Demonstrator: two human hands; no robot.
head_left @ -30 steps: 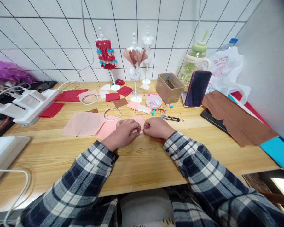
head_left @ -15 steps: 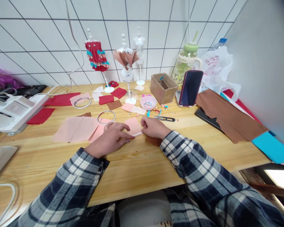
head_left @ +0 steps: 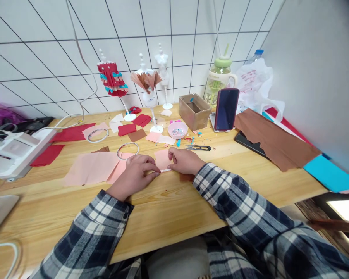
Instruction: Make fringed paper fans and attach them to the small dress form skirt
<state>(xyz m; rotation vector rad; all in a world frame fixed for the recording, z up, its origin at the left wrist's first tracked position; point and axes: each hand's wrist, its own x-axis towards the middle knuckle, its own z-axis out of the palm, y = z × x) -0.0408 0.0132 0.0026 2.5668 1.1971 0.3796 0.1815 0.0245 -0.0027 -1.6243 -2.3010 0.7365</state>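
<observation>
Near the middle of the wooden surface (head_left: 168, 209), a small pink piece (head_left: 162, 157) lies between the two hands, its near edge showing as a narrow, pale strip. The left hand (head_left: 138, 176) reaches in with its fingers bent, thumb and forefinger close together at the left end of that edge; whether they pinch it or just press on it, I cannot tell. The right hand (head_left: 187, 160) is curled, pinching the right end between thumb and forefinger. Partly beneath the right hand shows a brown scrap (head_left: 186, 177).

Just beyond the right hand lie black-handled snips (head_left: 202, 148), with a pink bowl (head_left: 177, 137) of small shiny bits farther back and a cardboard box (head_left: 197, 118) behind it to the right. Beside the left hand, a large pale pink sheet (head_left: 90, 168) meets a second pink sheet (head_left: 116, 172), and a metal ring (head_left: 124, 159) rests partly over the second one. Toward the tiled wall stand three white dress forms: one wears a red ruffled dress (head_left: 113, 79) with blue bows, another carries brown pleats (head_left: 146, 81). A phone (head_left: 226, 108) stands upright to the right, near a wide brown cloth (head_left: 279, 139).
</observation>
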